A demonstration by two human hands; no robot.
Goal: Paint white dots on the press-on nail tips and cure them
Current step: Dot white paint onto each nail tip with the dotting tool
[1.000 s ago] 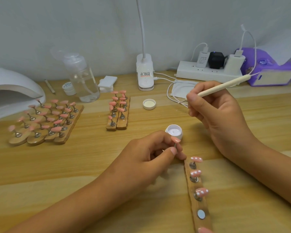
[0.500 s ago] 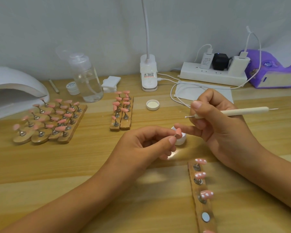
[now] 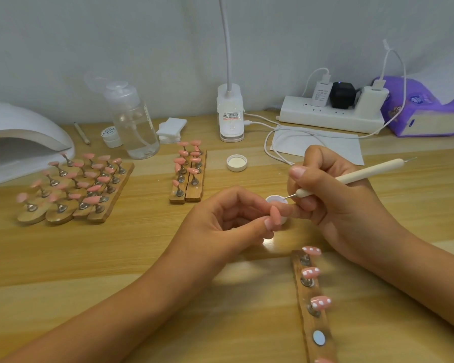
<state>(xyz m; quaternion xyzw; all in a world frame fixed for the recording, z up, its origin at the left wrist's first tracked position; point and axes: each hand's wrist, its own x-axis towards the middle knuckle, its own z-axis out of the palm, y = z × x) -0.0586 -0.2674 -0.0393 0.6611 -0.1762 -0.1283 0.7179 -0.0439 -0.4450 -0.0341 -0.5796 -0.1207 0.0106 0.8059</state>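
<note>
Pinching a plain pink nail tip [image 3: 274,215] between thumb and forefinger, the left hand [image 3: 228,221] is held just before the small white paint pot [image 3: 273,199] on the surface [image 3: 116,258]. A cream dotting pen [image 3: 362,174] is gripped in the right hand [image 3: 336,205], its needle point over the pot's rim. Three dotted tips [image 3: 311,272] are seated on a wooden strip [image 3: 309,320] nearby.

Dotting pen [image 3: 351,177] lower, at paint pot [image 3: 273,199]
</note>
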